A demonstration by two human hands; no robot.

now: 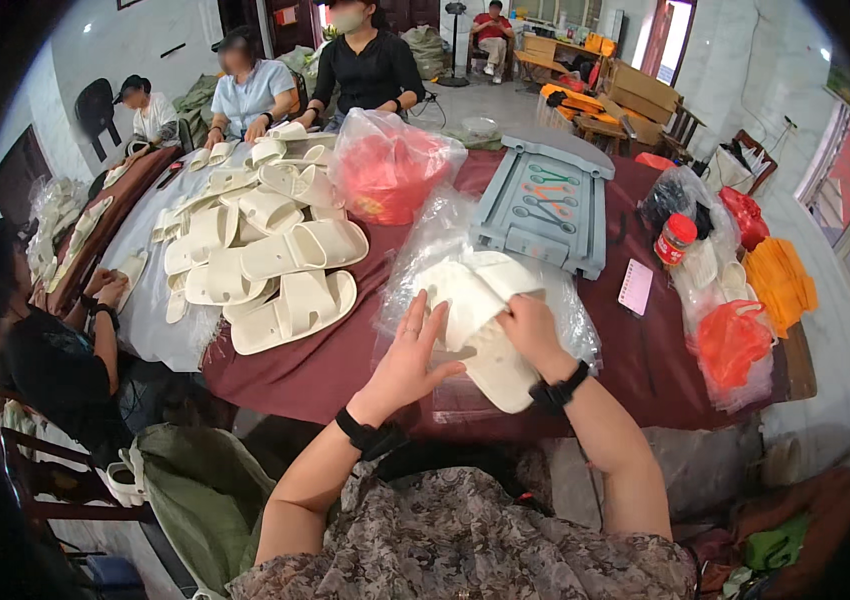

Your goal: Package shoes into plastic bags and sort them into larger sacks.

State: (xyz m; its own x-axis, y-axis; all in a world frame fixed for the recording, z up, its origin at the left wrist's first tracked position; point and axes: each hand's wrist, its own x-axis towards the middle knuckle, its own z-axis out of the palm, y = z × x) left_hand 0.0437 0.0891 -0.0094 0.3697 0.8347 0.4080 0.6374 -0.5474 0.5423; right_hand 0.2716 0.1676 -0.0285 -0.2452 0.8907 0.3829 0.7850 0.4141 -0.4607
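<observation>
Gripping white slippers [480, 310] inside a clear bag [445, 235], the right hand [530, 330] curls closed over their edge; the left hand [410, 355] rests open-fingered, flat against them; slipper pile [265, 240] beyond the left fingertips.

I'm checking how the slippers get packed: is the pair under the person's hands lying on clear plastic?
Yes, the cream slippers under the left hand and right hand lie on a clear plastic bag spread over the maroon tablecloth.

Each wrist carries a black band. Forearms are bare. The garment is grey-brown with a mottled floral print.
</observation>
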